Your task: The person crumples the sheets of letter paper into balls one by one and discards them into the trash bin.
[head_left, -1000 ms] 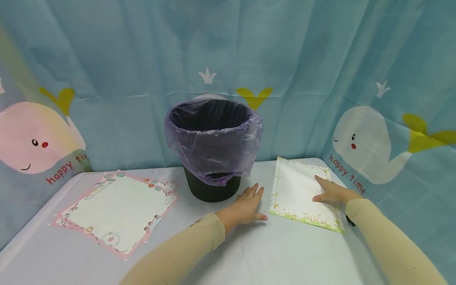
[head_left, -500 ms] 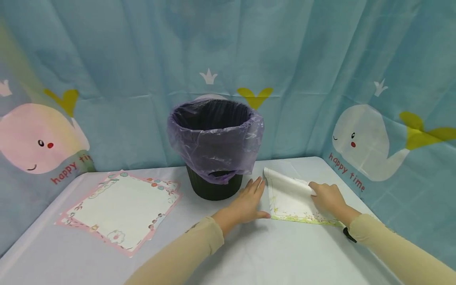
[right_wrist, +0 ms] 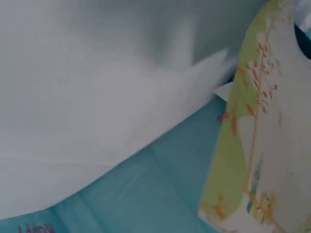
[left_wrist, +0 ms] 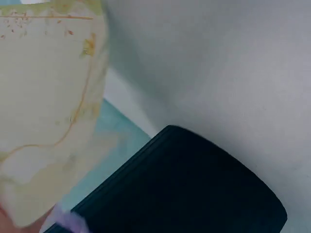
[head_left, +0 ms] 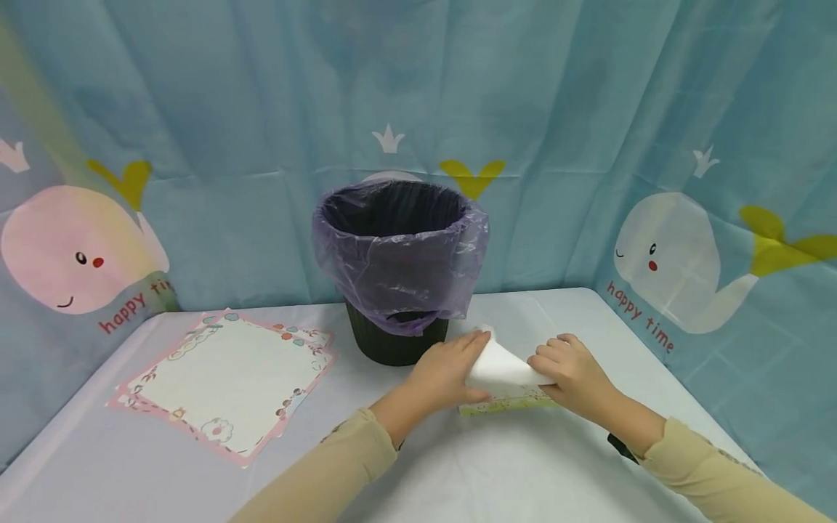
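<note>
My right hand (head_left: pixel 575 378) grips the right side of a white stationery sheet (head_left: pixel 503 370) with a green, flower-printed border, its fingers curled over the paper. The sheet is bent and partly lifted, its blank back showing above the printed strip. My left hand (head_left: pixel 447 370) touches the sheet's left side, fingers fairly straight and thumb spread apart. Some of its fingertips are hidden by the paper. In the left wrist view the sheet (left_wrist: pixel 43 87) curves up on the left. The right wrist view shows its green edge (right_wrist: pixel 228 150) on the right.
Behind the left hand stands a black bin (head_left: pixel 399 349) lined with a purple plastic bag (head_left: pixel 412 269). Pink-bordered sheets (head_left: pixel 229 385) lie overlapping on the left of the white-covered table (head_left: pixel 431 479). A blue printed curtain (head_left: pixel 229 240) hangs behind and at the sides.
The right hand has closed on the sheet, folded its far edge over and drawn it left toward the left hand. The left hand has gone from beside the sheet to touching it.
</note>
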`<state>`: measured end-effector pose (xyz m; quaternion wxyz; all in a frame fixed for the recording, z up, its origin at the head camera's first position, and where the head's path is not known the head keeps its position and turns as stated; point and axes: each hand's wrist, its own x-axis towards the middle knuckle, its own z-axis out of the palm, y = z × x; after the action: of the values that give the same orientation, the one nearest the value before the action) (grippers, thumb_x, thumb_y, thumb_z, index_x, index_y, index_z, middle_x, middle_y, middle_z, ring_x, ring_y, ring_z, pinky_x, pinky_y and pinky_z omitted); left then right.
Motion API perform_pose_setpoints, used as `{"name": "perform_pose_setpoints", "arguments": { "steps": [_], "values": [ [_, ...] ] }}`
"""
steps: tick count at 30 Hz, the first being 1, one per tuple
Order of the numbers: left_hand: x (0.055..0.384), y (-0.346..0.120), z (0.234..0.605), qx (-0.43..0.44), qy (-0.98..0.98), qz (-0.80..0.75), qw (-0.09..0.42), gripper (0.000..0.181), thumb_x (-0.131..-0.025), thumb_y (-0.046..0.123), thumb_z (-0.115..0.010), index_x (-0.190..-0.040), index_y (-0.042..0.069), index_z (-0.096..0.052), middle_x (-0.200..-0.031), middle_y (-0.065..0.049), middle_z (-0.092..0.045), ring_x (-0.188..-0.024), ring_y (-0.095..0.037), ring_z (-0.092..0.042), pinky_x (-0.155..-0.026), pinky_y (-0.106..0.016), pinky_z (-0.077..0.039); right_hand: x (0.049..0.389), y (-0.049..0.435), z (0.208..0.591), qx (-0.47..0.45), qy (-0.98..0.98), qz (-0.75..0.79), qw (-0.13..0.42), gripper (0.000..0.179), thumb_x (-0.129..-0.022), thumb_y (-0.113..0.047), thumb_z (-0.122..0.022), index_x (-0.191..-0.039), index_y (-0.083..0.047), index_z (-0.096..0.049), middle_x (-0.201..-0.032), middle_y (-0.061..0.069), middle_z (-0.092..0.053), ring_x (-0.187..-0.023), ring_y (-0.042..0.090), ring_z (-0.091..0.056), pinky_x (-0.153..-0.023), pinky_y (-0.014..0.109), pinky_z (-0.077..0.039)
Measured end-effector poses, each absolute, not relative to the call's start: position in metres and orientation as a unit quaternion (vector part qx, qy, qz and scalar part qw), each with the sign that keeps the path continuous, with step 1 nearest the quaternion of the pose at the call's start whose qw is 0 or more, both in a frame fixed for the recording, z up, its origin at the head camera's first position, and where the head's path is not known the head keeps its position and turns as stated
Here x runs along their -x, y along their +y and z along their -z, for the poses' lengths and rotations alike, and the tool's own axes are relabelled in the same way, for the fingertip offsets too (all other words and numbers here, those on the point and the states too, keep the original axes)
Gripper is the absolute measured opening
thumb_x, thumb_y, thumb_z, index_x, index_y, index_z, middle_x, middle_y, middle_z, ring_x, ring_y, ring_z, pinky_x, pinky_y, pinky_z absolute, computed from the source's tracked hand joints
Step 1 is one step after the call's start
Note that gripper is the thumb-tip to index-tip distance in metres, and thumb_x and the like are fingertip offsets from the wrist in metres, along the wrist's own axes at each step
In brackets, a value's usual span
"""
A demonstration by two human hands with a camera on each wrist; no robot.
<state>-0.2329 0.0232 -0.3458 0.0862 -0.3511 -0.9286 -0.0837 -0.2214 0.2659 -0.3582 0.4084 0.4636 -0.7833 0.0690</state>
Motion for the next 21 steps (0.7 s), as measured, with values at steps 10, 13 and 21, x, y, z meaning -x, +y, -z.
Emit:
{"name": "perform_pose_setpoints", "arguments": {
  "steps": [10, 13, 21],
  "values": [
    [0.214, -0.01, 0.334, 0.344, -0.847, 0.406, 0.007, 0.069, -0.072, 0.028, -0.088, -0.129, 0.01, -0.052, -0.111, 0.001, -0.062, -0.09, -0.014, -0.056, -0.074, -0.03, -0.047, 0.224, 0.218, 0.348, -0.535, -0.677, -0.19, 0.469, 0.025, -0.1, -0.011, -0.044, -0.078, -0.004, -0.054, -0.069, 0.002, -0.045, -0.059, 0.014, -0.035, -0.048, 0.02, -0.031],
    [0.208, -0.018, 0.329, 0.304, -0.814, 0.495, 0.007, 0.059, -0.073, 0.02, -0.087, -0.121, 0.006, -0.054, -0.107, -0.002, -0.061, -0.087, -0.016, -0.055, -0.071, -0.032, -0.048, 0.223, 0.2, 0.344, -0.524, -0.675, -0.25, 0.456, 0.022, -0.101, -0.014, -0.047, -0.083, -0.002, -0.054, -0.071, 0.004, -0.047, -0.06, 0.015, -0.039, -0.051, 0.023, -0.035],
    [0.204, -0.027, 0.322, 0.171, -0.686, 0.707, 0.017, 0.036, -0.08, -0.001, -0.075, -0.107, -0.004, -0.051, -0.101, -0.01, -0.059, -0.087, -0.02, -0.055, -0.074, -0.034, -0.048, 0.223, 0.139, 0.338, -0.469, -0.669, -0.359, 0.451, 0.019, -0.101, -0.018, -0.045, -0.094, -0.001, -0.05, -0.077, 0.008, -0.05, -0.062, 0.017, -0.044, -0.051, 0.025, -0.039]
  ]
}}
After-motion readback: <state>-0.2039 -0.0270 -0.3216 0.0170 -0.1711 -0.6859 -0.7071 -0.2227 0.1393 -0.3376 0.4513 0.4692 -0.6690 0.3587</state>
